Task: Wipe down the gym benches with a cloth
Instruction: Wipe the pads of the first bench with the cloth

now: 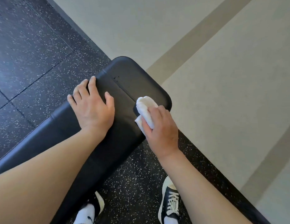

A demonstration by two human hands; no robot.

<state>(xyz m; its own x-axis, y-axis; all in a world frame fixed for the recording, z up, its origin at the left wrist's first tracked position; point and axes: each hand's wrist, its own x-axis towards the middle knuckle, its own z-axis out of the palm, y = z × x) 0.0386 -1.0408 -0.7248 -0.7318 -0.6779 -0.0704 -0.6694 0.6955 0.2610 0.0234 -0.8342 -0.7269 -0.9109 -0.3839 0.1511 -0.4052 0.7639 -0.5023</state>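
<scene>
Your right hand [160, 126] grips the folded white cloth [146, 109] against the near edge of the black padded vinyl bench [125, 81], close to its rounded end, while your left hand [92, 102] lies flat, fingers spread, on the pad's far side. Keep the cloth flat, press evenly and overlap strokes along the seam. The vinyl appears smooth, with faint specks near the stitching.

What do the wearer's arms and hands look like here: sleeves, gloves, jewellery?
Both forearms are bare up to the frame edge, no sleeve in view. The left hand and right hand wear no gloves. No rings, watch or wristband visible. Fingernails are short and unpainted.
</scene>
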